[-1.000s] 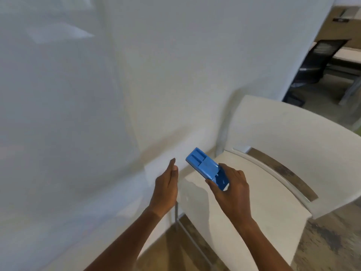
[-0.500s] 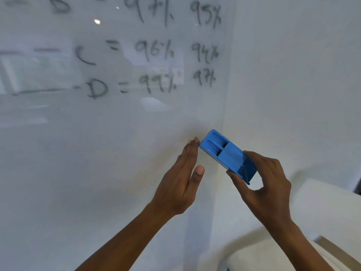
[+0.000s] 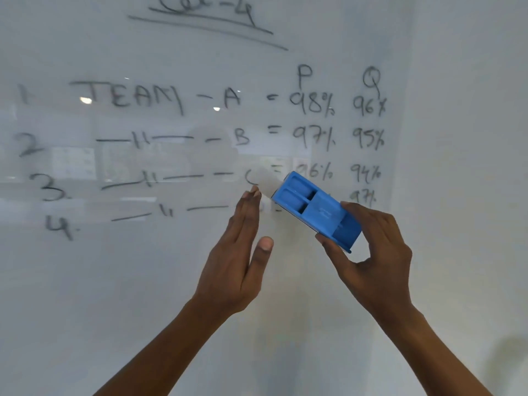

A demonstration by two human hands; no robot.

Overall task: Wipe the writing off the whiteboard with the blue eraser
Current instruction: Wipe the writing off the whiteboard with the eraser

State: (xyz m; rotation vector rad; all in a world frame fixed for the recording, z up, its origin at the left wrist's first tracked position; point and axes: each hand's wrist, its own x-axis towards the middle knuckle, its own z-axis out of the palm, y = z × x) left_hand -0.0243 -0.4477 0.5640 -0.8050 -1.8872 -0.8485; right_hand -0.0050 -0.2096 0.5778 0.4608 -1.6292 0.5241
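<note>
The whiteboard (image 3: 120, 281) fills the view, with black writing (image 3: 200, 138) in four numbered rows, percent figures at the right and an underlined heading at the top. My right hand (image 3: 374, 261) grips the lower end of the blue eraser (image 3: 314, 210), which is raised in front of rows three and four and hides part of them. Whether the eraser touches the board I cannot tell. My left hand (image 3: 240, 258) is held up flat with straight fingers just left of the eraser, holding nothing.
To the right of the whiteboard's edge runs a plain white wall (image 3: 471, 167). The lower half of the board carries no writing. Bright spots of ceiling light reflect on the board (image 3: 85, 100).
The view has swung up from the white chair to the board, bringing all the writing rows into sight. Both hands have risen, and the eraser now overlaps rows three and four.
</note>
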